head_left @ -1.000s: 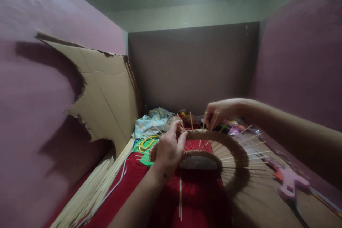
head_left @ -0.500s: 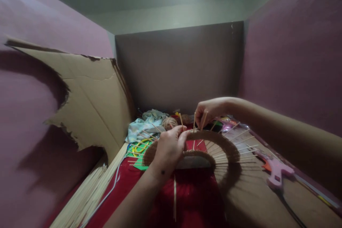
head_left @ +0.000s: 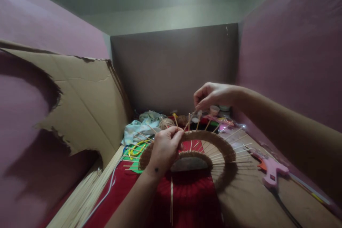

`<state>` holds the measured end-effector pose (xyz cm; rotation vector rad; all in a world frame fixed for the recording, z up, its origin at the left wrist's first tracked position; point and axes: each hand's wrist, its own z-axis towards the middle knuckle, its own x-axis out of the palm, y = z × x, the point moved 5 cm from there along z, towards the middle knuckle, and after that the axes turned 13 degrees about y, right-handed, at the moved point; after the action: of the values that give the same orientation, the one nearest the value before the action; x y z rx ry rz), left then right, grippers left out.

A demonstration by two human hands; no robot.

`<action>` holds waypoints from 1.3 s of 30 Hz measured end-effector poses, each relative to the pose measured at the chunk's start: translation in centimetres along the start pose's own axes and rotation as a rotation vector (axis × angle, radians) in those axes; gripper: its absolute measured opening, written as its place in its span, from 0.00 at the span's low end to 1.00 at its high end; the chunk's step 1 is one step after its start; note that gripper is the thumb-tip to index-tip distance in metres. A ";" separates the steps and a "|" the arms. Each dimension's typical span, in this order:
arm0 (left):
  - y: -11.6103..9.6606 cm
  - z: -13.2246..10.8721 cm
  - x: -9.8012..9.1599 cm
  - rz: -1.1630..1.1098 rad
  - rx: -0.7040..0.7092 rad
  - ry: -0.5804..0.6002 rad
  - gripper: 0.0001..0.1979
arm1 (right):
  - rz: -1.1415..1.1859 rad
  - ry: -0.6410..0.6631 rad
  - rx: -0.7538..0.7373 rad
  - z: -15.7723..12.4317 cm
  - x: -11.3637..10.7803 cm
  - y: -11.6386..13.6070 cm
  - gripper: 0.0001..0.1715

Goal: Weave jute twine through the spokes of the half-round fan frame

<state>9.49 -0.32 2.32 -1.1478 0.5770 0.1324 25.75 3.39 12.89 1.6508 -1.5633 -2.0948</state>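
A round woven basket frame (head_left: 223, 147) of thin wooden sticks and brown twine stands on a red cloth (head_left: 192, 199). My left hand (head_left: 162, 149) grips its near left rim, fingers closed round the weave. My right hand (head_left: 211, 96) is raised above the far rim, fingers pinched on a strand of twine that runs down towards the sticks. A ball of twine (head_left: 166, 123) lies just behind the frame.
A torn cardboard sheet (head_left: 80, 103) leans on the left wall. A bundle of long sticks (head_left: 80, 199) lies along the left. A pink glue gun (head_left: 272, 172) rests at the right. Cloth (head_left: 139, 128), green and yellow bits and small pots crowd the back.
My right hand has lifted up and away from the far rim, drawing the strand upward. My left hand keeps its hold. The view has shifted a little to the right.
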 end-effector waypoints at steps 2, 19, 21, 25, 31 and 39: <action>0.0 0.0 0.0 0.009 0.006 -0.004 0.14 | 0.019 0.011 -0.027 -0.4 0.0 0.1 0.07; -0.4 -0.4 -0.3 0.149 0.038 -0.058 0.14 | 0.197 0.067 0.034 -1.2 0.3 -2.2 0.11; -0.5 -0.4 -0.4 0.164 0.041 -0.067 0.13 | 0.171 0.076 0.047 -1.1 0.0 -2.6 0.10; -0.5 -0.5 -0.3 0.155 0.032 -0.054 0.13 | 0.206 0.074 0.088 -0.4 -0.5 -4.5 0.09; -0.1 -0.3 -0.3 0.107 0.029 -0.043 0.13 | 0.202 0.223 0.232 1.0 1.3 -8.4 0.12; 0.0 -1.3 -0.4 0.156 0.106 -0.196 0.12 | 0.186 0.281 0.225 0.4 2.5 -8.9 0.13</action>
<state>8.70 -1.41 2.14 -0.9739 0.4923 0.3409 28.86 6.49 4.79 1.6979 -1.8246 -1.5696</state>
